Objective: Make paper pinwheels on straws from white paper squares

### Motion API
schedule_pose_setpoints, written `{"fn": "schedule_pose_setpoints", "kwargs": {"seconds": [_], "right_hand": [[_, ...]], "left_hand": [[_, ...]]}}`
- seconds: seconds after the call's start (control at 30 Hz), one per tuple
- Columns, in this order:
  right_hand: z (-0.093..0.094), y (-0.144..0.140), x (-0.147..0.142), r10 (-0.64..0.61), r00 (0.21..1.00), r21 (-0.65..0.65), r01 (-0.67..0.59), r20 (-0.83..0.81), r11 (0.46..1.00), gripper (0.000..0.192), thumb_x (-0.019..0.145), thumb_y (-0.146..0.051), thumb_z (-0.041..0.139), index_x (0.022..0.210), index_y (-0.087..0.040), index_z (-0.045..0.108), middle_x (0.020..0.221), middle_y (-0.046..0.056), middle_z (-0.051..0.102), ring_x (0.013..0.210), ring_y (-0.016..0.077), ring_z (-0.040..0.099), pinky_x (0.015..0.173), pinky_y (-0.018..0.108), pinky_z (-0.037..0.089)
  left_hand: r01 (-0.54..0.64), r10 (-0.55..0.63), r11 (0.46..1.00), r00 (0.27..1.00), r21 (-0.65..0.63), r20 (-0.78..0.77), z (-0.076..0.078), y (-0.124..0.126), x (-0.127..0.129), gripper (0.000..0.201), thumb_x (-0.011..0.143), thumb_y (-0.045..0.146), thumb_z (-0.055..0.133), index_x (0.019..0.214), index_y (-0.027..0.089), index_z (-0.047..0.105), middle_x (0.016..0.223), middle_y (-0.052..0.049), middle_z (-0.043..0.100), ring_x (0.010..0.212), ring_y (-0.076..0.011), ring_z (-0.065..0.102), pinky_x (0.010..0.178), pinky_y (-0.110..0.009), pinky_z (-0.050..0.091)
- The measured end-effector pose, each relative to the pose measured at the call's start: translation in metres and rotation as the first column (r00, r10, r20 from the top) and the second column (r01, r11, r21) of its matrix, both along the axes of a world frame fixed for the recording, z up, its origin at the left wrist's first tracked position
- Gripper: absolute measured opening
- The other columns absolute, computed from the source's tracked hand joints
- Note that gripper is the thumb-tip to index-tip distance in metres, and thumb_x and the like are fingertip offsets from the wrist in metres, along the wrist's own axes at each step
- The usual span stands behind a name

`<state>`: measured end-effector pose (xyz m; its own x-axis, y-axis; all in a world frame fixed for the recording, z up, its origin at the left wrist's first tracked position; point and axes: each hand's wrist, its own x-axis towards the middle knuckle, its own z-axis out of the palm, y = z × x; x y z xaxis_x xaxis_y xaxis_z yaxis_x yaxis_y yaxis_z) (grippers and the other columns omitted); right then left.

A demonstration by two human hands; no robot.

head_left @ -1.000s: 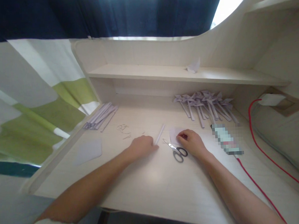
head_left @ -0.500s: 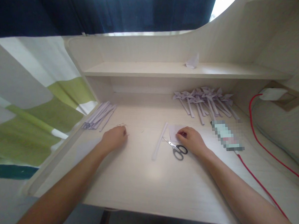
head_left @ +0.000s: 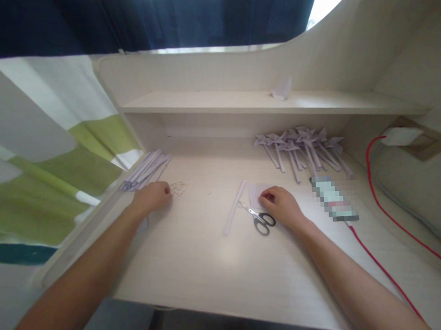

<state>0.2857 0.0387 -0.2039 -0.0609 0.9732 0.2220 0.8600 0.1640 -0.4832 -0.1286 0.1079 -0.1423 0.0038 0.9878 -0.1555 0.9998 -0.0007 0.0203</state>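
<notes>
My left hand [head_left: 153, 195], fingers curled closed, rests on the desk just left of a small heap of thin, tan, twig-like bits [head_left: 178, 188]. Whatever those fingers hold, if anything, is hidden. Partly under my right hand [head_left: 279, 204] lies a square of white paper [head_left: 255, 193]; the fingers are curled together over its right side, and I cannot make out anything in them. Scissors [head_left: 259, 218] with black handles lie beside that hand, tips close to a rolled paper stick [head_left: 234, 207]. A pale sheet [head_left: 143, 225] shows partly behind my left forearm.
Paper sticks [head_left: 147, 169] are bundled at the back left. Several paper pinwheels [head_left: 300, 143] lie at the back right. A phone [head_left: 333, 198] with a red cable [head_left: 381, 271] is on the right. Folded paper [head_left: 282, 90] stands on the shelf [head_left: 202, 101].
My left hand has moved left, away from the heap of small bits, which now shows more fully. My right hand, the paper square and the scissors have stayed in place.
</notes>
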Motion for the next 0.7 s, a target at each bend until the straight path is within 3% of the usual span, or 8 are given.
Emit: {"fn": "schedule_pose_setpoints", "kwargs": {"seconds": [0.17, 0.3, 0.43, 0.6, 0.7], "right_hand": [[0.001, -0.001, -0.001, 0.001, 1.000, 0.008, -0.001, -0.014, 1.000, 0.015, 0.091, -0.028, 0.064, 0.089, -0.019, 0.076, 0.090, 0.007, 0.075, 0.088, 0.0234, 0.064, 0.080, 0.033, 0.045], [0.002, -0.002, -0.001, -0.016, 0.999, 0.022, 0.017, -0.041, 1.000, 0.015, 0.091, -0.028, 0.063, 0.089, -0.019, 0.075, 0.090, 0.007, 0.074, 0.086, 0.0228, 0.065, 0.079, 0.033, 0.046], [0.002, -0.003, 0.001, -0.027, 0.997, 0.042, 0.030, -0.072, 0.999, 0.016, 0.092, -0.029, 0.062, 0.089, -0.020, 0.075, 0.090, 0.007, 0.074, 0.085, 0.0227, 0.066, 0.079, 0.033, 0.048], [0.001, -0.002, 0.003, -0.021, 0.995, 0.064, 0.028, -0.099, 0.998, 0.014, 0.092, -0.029, 0.062, 0.088, -0.021, 0.074, 0.090, 0.006, 0.074, 0.086, 0.0228, 0.067, 0.080, 0.033, 0.049], [0.001, -0.003, 0.003, -0.019, 0.994, 0.072, 0.027, -0.109, 0.997, 0.014, 0.092, -0.029, 0.063, 0.089, -0.021, 0.074, 0.091, 0.006, 0.074, 0.087, 0.0227, 0.067, 0.080, 0.033, 0.049]], "left_hand": [[0.132, -0.134, 0.987, 0.991, 0.092, 0.012, -0.004, 0.015, 0.017, 0.039, 0.090, 0.034, 0.050, 0.121, 0.024, 0.070, 0.124, -0.012, 0.072, 0.114, -0.0305, 0.066, 0.088, -0.037, 0.051], [0.258, -0.257, 0.962, 0.966, 0.089, -0.022, -0.010, 0.033, 0.036, 0.033, 0.087, 0.028, 0.052, 0.109, 0.020, 0.075, 0.126, -0.016, 0.070, 0.122, -0.0344, 0.060, 0.097, -0.041, 0.048], [0.278, -0.275, 0.959, 0.959, 0.051, -0.059, -0.012, 0.049, 0.040, 0.028, 0.083, 0.027, 0.055, 0.098, 0.016, 0.077, 0.116, -0.023, 0.073, 0.119, -0.0386, 0.061, 0.099, -0.047, 0.047], [0.260, -0.258, 0.965, 0.965, 0.035, -0.040, 0.002, 0.057, 0.035, 0.019, 0.072, 0.027, 0.064, 0.083, 0.018, 0.076, 0.100, -0.020, 0.076, 0.111, -0.0385, 0.065, 0.095, -0.045, 0.049], [0.287, -0.291, 0.955, 0.956, 0.076, 0.035, 0.015, 0.046, 0.048, 0.016, 0.073, 0.026, 0.062, 0.082, 0.019, 0.074, 0.096, -0.017, 0.076, 0.105, -0.0355, 0.067, 0.090, -0.042, 0.050]]}}
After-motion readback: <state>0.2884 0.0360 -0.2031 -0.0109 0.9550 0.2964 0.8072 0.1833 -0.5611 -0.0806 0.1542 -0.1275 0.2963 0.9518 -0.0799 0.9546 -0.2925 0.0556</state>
